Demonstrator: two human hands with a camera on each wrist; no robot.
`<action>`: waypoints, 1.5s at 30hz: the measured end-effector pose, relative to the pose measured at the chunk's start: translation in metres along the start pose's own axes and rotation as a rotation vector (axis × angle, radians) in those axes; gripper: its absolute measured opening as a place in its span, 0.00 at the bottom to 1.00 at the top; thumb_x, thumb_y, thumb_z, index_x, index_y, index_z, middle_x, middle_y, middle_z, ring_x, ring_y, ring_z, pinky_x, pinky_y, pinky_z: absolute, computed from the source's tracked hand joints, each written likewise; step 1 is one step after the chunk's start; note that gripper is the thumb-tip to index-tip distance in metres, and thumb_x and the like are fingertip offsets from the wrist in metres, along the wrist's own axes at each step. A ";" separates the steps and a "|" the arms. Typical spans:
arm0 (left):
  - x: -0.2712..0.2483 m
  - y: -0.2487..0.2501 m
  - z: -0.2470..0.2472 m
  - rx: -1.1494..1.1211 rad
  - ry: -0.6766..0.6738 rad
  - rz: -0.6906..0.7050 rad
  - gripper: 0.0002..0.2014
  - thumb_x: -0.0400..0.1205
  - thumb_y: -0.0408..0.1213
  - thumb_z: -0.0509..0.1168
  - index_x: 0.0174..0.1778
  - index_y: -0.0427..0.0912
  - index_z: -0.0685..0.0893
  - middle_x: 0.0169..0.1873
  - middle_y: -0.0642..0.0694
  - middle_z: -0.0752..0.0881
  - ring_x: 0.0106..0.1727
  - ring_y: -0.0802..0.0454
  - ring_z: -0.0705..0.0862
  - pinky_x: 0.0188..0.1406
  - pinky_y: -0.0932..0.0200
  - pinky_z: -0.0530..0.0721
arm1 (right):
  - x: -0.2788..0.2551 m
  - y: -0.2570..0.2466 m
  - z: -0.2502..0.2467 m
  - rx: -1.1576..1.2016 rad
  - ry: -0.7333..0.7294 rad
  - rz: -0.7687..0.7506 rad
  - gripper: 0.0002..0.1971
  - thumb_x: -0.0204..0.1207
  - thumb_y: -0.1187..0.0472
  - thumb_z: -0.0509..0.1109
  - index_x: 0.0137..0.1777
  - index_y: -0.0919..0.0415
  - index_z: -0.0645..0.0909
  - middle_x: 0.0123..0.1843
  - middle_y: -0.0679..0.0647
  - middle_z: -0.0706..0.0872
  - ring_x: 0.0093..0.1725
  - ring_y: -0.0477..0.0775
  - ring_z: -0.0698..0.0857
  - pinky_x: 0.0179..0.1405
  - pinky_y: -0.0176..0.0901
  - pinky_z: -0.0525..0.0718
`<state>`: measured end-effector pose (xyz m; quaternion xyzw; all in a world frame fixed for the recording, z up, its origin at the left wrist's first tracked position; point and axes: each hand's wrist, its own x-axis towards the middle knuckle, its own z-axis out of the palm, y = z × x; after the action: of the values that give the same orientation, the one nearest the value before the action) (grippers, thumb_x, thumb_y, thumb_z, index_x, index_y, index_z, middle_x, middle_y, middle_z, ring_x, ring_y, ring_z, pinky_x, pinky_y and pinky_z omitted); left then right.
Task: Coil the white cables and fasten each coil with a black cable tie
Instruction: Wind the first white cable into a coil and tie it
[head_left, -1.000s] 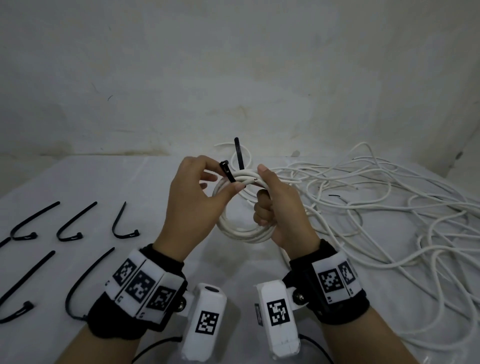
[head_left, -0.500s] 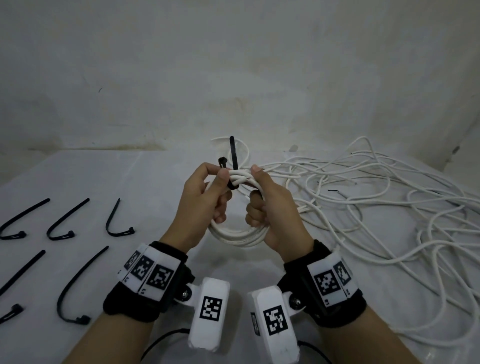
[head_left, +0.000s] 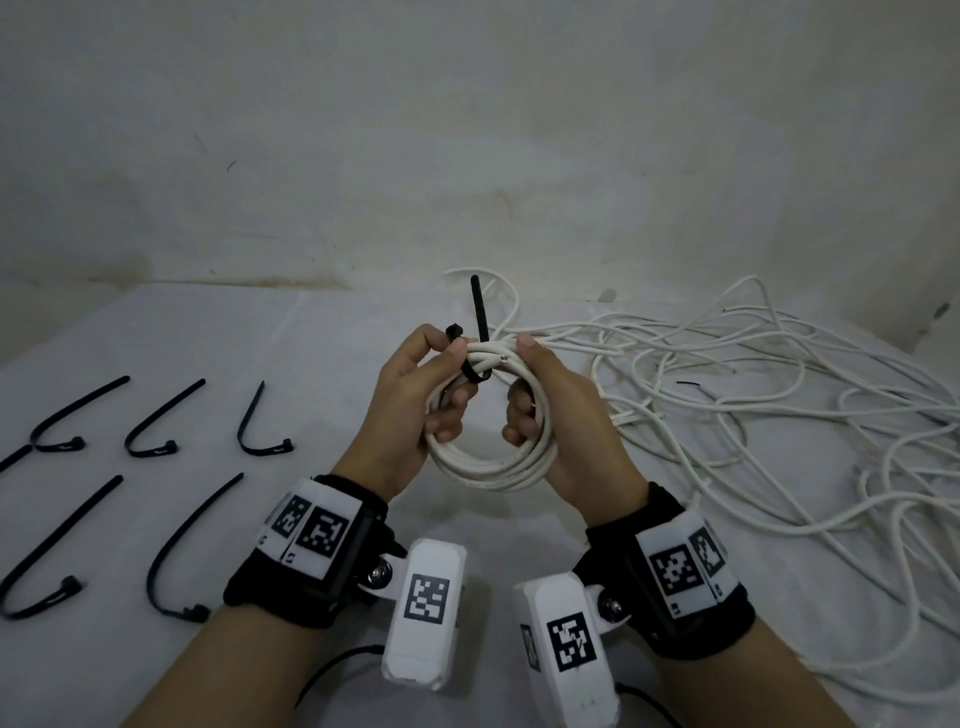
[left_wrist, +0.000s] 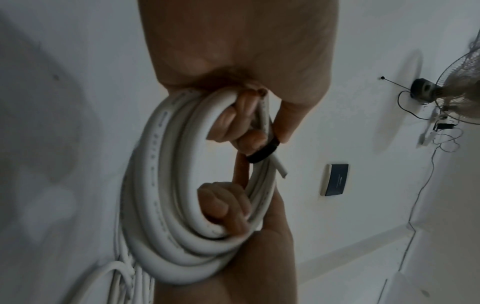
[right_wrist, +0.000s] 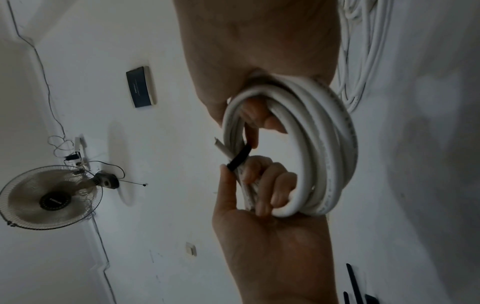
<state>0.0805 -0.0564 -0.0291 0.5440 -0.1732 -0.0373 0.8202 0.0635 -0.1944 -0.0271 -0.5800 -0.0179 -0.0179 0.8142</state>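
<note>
A white cable coil (head_left: 491, 467) is held upright above the table between both hands. My left hand (head_left: 415, 395) grips its left side, thumb pressing a black cable tie (head_left: 480, 322) against the top strands. The tie wraps under the bundle, with its tail pointing up and its head beside my left forefinger. My right hand (head_left: 550, 405) curls through the coil on the right, thumb on top. In the left wrist view the coil (left_wrist: 166, 185) and the tie band (left_wrist: 262, 153) show near a cut cable end. The right wrist view shows the coil (right_wrist: 324, 144) and tie (right_wrist: 239, 157).
Several spare black cable ties (head_left: 156, 426) lie in two rows on the white table (head_left: 311, 338) at the left. A loose tangle of white cable (head_left: 753, 395) spreads over the right half. A wall (head_left: 467, 130) stands close behind.
Both hands have shifted their hold on the coil: the left fingers now curl through it, with the thumb on the tie. The tie's tail stands more upright.
</note>
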 end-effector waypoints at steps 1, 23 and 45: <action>0.000 0.000 -0.001 -0.002 -0.005 -0.002 0.10 0.75 0.43 0.62 0.36 0.43 0.68 0.21 0.48 0.73 0.14 0.61 0.61 0.14 0.70 0.58 | 0.001 -0.001 -0.002 -0.006 -0.013 0.011 0.16 0.82 0.51 0.64 0.42 0.63 0.81 0.26 0.53 0.75 0.22 0.46 0.73 0.25 0.37 0.74; -0.003 0.003 -0.003 -0.003 -0.119 -0.085 0.06 0.80 0.40 0.64 0.47 0.46 0.72 0.20 0.48 0.72 0.14 0.62 0.60 0.12 0.72 0.59 | 0.005 -0.015 -0.021 -0.435 -0.013 -0.381 0.05 0.67 0.69 0.79 0.43 0.62 0.91 0.44 0.59 0.91 0.39 0.57 0.90 0.38 0.44 0.88; -0.003 -0.006 -0.002 -0.247 -0.142 -0.258 0.03 0.75 0.41 0.60 0.44 0.49 0.75 0.20 0.50 0.69 0.11 0.65 0.60 0.09 0.76 0.58 | 0.005 -0.017 -0.021 -0.553 -0.122 -0.484 0.16 0.67 0.71 0.79 0.39 0.45 0.92 0.37 0.56 0.90 0.38 0.63 0.89 0.44 0.66 0.87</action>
<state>0.0789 -0.0558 -0.0358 0.4531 -0.1537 -0.2015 0.8547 0.0680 -0.2201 -0.0177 -0.7571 -0.1974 -0.1797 0.5962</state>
